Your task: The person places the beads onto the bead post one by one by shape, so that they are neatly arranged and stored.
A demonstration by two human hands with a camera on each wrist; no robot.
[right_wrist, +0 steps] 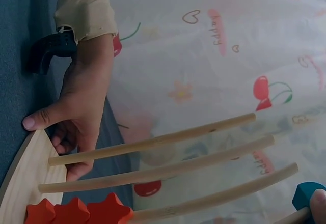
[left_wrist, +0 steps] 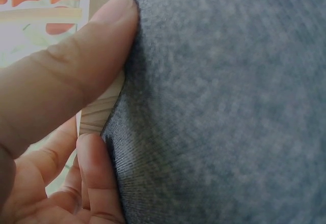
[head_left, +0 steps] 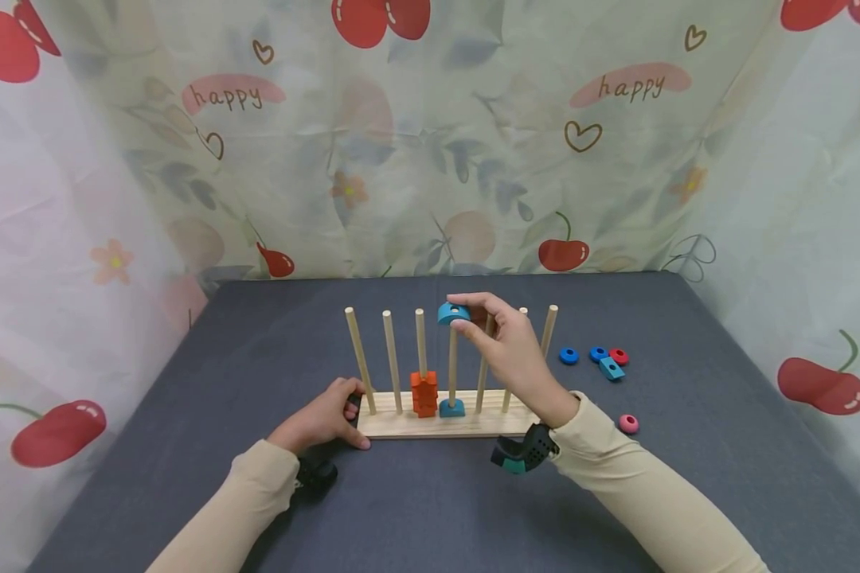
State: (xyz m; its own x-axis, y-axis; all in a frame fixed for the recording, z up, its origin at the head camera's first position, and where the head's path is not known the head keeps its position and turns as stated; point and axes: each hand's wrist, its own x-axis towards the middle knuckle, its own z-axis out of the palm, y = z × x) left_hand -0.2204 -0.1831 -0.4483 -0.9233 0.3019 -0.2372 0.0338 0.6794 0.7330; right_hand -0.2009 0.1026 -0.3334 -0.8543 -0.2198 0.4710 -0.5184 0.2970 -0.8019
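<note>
My right hand (head_left: pixel 505 342) pinches a blue half-round block (head_left: pixel 453 313) between thumb and fingers, right at the top of the fourth peg (head_left: pixel 453 358). In the right wrist view the blue block (right_wrist: pixel 304 195) overlaps that peg's tip. Down at the foot of the same peg sits another blue half-round block (head_left: pixel 452 408). Orange star-shaped blocks (head_left: pixel 424 395) are stacked on the third peg. My left hand (head_left: pixel 330 415) grips the left end of the wooden peg board (head_left: pixel 430 428), its thumb (left_wrist: pixel 109 30) along the front edge and its fingers around the end.
Right of the board lie a blue ring (head_left: pixel 569 356), a second blue ring (head_left: pixel 598 354), a red ring (head_left: pixel 619 356), a light-blue block (head_left: pixel 611 368) and a pink ring (head_left: pixel 628 423). Bare pegs (head_left: pixel 358 350) rise near my left hand. A patterned curtain (head_left: pixel 430 159) surrounds the dark table.
</note>
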